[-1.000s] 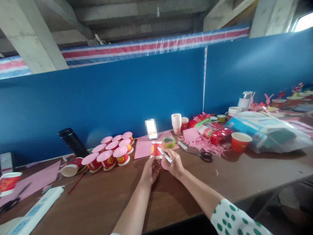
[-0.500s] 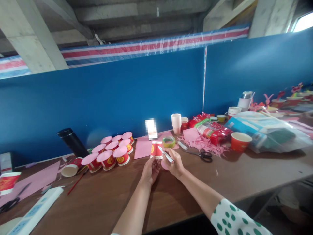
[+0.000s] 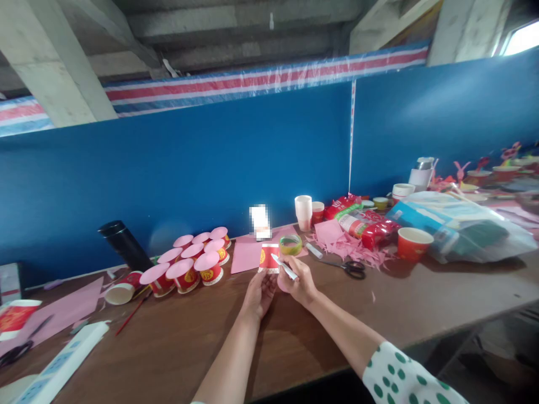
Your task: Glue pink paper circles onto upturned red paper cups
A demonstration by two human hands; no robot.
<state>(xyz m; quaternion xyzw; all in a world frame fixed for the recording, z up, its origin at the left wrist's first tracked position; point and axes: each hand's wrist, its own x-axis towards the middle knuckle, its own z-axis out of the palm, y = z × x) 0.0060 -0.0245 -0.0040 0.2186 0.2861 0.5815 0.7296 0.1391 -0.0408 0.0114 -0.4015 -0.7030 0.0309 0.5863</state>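
My left hand (image 3: pixel 261 292) is closed around the lower end of a small red paper cup (image 3: pixel 268 257) with a yellow emblem and white edges. Between the fingers of my right hand (image 3: pixel 300 283) is a white pen (image 3: pixel 288 269), its tip at the cup's red side. A bit of pink paper (image 3: pixel 283 285) shows partly under my right hand. Just beyond the hands lie a green-yellow tape roll (image 3: pixel 290 244) and a pink sheet (image 3: pixel 244 253).
Left stand several red cups topped with pink discs (image 3: pixel 207 260), a tilted black flask (image 3: pixel 126 245) and a power strip (image 3: pixel 63 359). Right are scissors (image 3: pixel 353 269), pink shreds (image 3: pixel 357 252), a red packet (image 3: pixel 366 224), an orange-red cup (image 3: pixel 415 244) and a plastic bag (image 3: pixel 463 230).
The pen tip has shifted slightly left and down on the cup. At the far left edge, a red and white cup has moved a little to the right. My left hand stays put.
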